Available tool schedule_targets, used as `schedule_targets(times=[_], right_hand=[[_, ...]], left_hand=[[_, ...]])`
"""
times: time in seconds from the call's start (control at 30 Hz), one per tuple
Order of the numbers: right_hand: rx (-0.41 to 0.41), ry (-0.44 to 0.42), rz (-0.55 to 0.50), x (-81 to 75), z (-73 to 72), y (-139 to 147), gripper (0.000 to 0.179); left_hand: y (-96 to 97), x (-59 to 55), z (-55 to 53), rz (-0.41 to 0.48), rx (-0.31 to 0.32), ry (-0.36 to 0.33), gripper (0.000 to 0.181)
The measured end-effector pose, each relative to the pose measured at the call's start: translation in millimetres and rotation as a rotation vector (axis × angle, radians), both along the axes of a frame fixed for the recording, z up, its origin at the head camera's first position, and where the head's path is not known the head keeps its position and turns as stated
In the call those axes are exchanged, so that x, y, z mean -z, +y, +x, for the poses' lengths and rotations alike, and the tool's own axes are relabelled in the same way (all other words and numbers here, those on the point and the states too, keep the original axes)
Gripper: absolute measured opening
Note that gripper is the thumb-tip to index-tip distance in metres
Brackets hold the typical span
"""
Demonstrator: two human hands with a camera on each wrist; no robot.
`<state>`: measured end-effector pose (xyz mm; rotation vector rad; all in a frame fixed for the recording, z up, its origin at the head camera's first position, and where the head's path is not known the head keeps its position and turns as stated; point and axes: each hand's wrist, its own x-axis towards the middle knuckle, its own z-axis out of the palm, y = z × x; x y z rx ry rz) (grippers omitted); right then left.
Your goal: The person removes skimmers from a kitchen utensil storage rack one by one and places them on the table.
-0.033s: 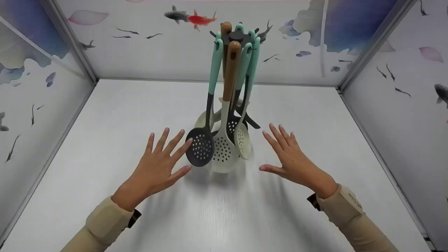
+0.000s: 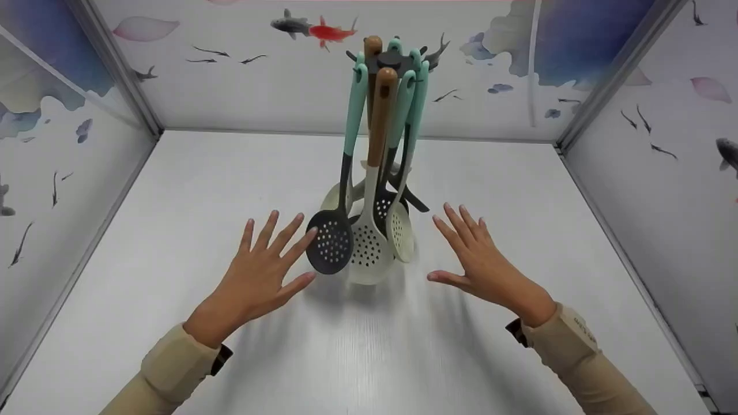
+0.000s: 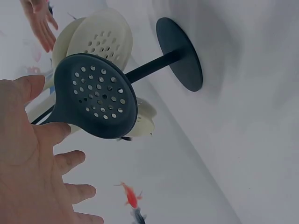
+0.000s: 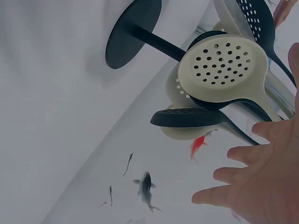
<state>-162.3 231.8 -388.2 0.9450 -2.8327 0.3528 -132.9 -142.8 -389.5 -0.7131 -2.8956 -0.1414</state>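
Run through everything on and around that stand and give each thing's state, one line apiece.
Utensil stand: upright on its round base, loaded.
Black skimmer: hanging, head down.
Front brown-handled skimmer: hanging, head down.
Cream skimmer, mint handle: hanging, head down.
Rear utensils: hanging, partly hidden.
Left hand: fingers spread beside the black skimmer; contact unclear.
Right hand: fingers spread, holding nothing.

Two tan sleeves (image 2: pixel 141 395) end in bulky, rounded cuffs (image 2: pixel 176 360); a small black piece (image 2: pixel 222 360) juts from each, and the right cuff (image 2: pixel 556 340) bears dark lettering (image 2: pixel 584 327) (too small to read).
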Motion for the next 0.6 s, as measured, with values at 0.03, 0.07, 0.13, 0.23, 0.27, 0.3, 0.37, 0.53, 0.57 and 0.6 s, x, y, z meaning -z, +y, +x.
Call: schedule_targets(times=[0.03, 0.07, 0.13, 0.23, 0.27, 0.3, 0.37, 0.53, 0.57, 0.6], right_hand=[[0.000, -0.001, 0.000, -0.6, -0.2, -0.3, 0.093], [0.001, -0.002, 0.001, -1.2, -0.3, -0.5, 0.093], [0.003, -0.006, 0.001, -2.4, -0.7, -1.0, 0.092], [0.007, -0.011, -0.002, -4.2, -1.3, -1.8, 0.092], [0.009, -0.013, -0.003, -4.5, -1.4, -2.0, 0.092], [0.009, -0.014, -0.005, -4.7, -1.6, -2.1, 0.092], [0.011, -0.019, -0.008, -4.9, -1.9, -2.4, 0.091], [0.016, -0.026, -0.010, -4.5, -2.6, -2.6, 0.091], [0.017, -0.024, -0.012, -4.3, -2.8, -2.6, 0.090], [0.017, -0.022, -0.012, -4.1, -2.9, -2.7, 0.090]], left_hand=[[-0.1, -0.3, 0.1, -0.002, -0.002, 0.003, 0.067], [-0.1, -0.5, 0.0, -0.003, -0.003, 0.004, 0.067], [-0.1, -1.1, 0.1, -0.003, -0.004, 0.007, 0.067], [0.1, -2.1, 0.1, 0.000, -0.004, 0.010, 0.067], [0.2, -2.1, 0.0, 0.003, -0.003, 0.009, 0.067], [0.3, -2.2, -0.2, 0.005, -0.002, 0.010, 0.067], [0.6, -2.2, -0.7, 0.005, 0.000, 0.011, 0.067], [1.3, -3.6, -2.1, -0.001, 0.003, 0.013, 0.067], [1.4, -4.5, -2.3, -0.001, 0.003, 0.013, 0.067], [1.5, -5.7, -2.6, 0.001, 0.004, 0.013, 0.068]])
